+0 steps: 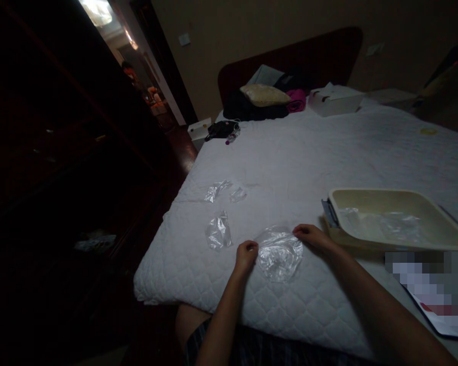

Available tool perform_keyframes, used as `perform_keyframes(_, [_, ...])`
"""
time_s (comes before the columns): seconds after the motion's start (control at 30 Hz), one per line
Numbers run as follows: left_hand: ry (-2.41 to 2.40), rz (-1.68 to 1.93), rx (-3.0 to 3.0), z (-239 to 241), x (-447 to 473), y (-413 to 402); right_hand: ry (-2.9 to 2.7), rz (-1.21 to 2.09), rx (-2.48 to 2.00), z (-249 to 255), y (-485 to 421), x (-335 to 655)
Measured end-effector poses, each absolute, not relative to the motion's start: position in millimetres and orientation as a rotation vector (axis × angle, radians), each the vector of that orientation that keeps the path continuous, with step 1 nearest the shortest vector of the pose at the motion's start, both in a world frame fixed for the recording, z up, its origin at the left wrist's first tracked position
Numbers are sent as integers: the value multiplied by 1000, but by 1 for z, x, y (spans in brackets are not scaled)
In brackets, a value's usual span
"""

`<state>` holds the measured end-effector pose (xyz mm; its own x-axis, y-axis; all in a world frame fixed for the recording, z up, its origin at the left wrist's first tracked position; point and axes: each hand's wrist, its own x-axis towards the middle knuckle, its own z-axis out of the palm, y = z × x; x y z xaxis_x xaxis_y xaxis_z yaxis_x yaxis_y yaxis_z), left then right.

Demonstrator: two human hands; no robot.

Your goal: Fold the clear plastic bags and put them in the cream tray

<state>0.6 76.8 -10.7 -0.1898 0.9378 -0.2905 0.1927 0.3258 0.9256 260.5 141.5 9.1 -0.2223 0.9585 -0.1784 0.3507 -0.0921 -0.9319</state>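
Note:
A clear plastic bag lies spread on the white quilted bed near its front edge. At the bag's left edge my left hand pinches the film between thumb and fingers. On the upper right edge, my right hand has its fingertips closed on the same bag. Another clear bag rests flat just left of my left hand. Farther back are a crumpled clear piece of plastic and a smaller piece.
A cream plastic bin with more clear plastic inside stands to the right. Toward the headboard are a cushion, dark bedding, a white box, and a black bag. A partly blurred printed item lies at the lower right.

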Motion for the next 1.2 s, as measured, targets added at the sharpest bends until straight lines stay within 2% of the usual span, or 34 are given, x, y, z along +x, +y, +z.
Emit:
perform_keyframes(0.37, [1564,1090,1212,-11,-2,65,-1604,1328,-1380,7,137,266])
perform_keyframes(0.63, [1580,1177,1436,3,-1,58,-1553,1098,-1474,18,129,254])
perform_keyframes(0.77, [1598,1187,1592,5,0,54,-1791,969,-1440,25,117,243])
perform_keyframes(1.03, [1568,939,2037,23,-9,45,-2202,702,-1435,26,91,236])
perform_keyframes(1.2, [1308,508,2626,38,-7,34,-2239,636,-1418,36,91,237])
